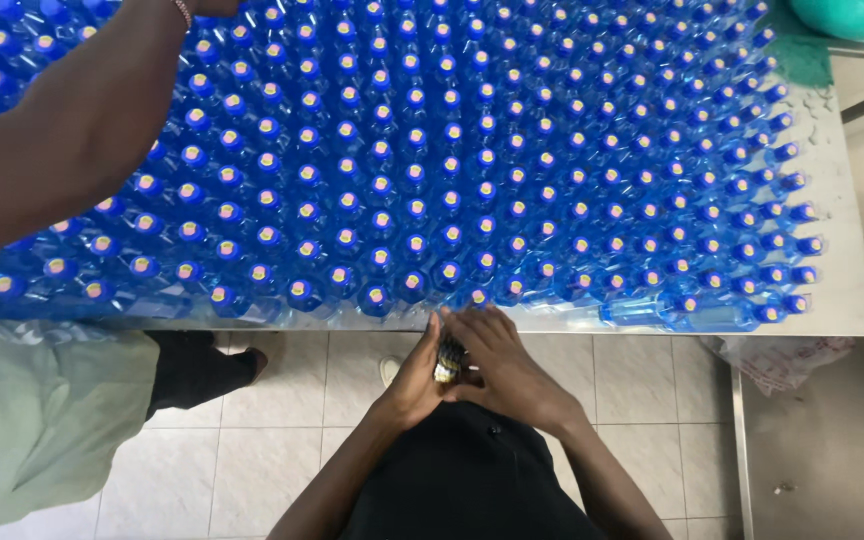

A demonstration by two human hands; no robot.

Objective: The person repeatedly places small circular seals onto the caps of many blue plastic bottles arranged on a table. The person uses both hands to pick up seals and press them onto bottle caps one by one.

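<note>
Bottling/packing plant, prob. small factory: steel worktop (852,250) packed w/ hundreds of blue capped bottles (412,180) in rows, tiled floor (282,440), co-worker's arm (62,140) alongside.

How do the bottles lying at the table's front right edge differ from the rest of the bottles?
The lying bottles rest on their sides along the table edge, showing their clear blue bodies; the standing bottles are upright and packed in rows, showing mostly caps. The lying bottles sit apart at the rim; the standing bottles fill the tabletop. Both kinds are blue plastic with blue caps.
</note>
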